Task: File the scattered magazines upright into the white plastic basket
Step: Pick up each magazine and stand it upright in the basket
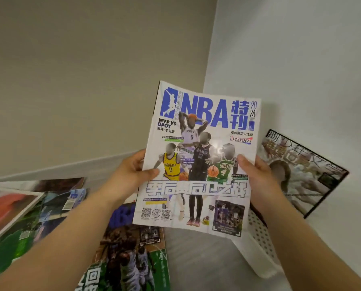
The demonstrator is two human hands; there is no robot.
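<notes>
Left hand (pixel 133 171) and right hand (pixel 253 175) clamped on opposite edges of NBA magazine (pixel 198 160), held upright in the air. Just right, white basket (pixel 259 246) with one magazine (pixel 301 171) already in. Left and below, several magazines (pixel 131 255) still scattered; mostly unfinished.

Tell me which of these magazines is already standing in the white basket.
The dark-covered magazine at right, leaning up inside the white basket. The NBA magazine is held in both hands; the rest lie flat at left.
</notes>
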